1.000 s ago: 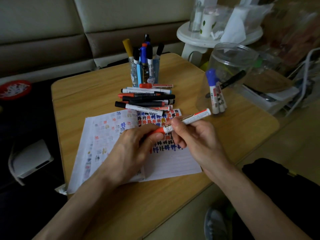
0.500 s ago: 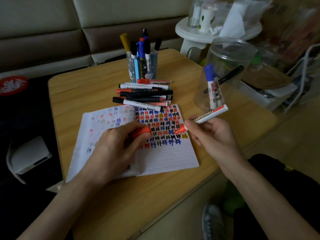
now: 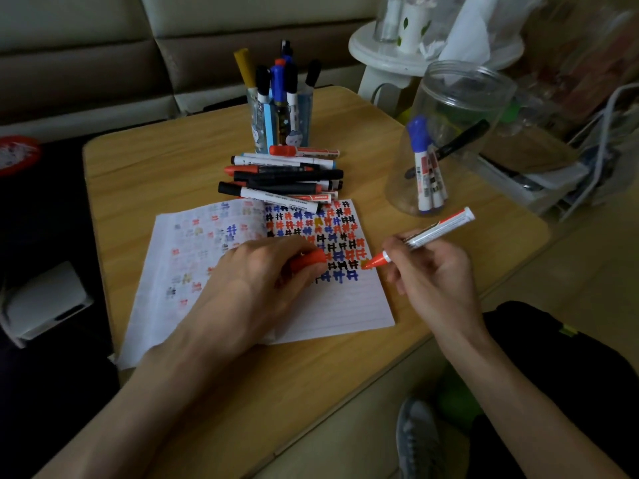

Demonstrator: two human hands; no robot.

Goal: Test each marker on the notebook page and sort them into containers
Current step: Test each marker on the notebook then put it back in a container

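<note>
Testing: your right grip [image 3: 432, 271] is pinching the marker [image 3: 436, 229], tip on the page [image 3: 332, 305] near its right edge | left grip [image 3: 262, 281] is clasping the cap [image 3: 307, 261], pinning the page | aim at blank paper, stroking lightly.

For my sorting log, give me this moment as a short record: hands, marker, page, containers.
Right hand: grips uncapped red marker, tip at notebook page
Left hand: rests on page, holds red cap
Loose markers: piled beyond page
Pen cup: holds upright markers
Clear jar: blue-capped markers, one black marker
</note>
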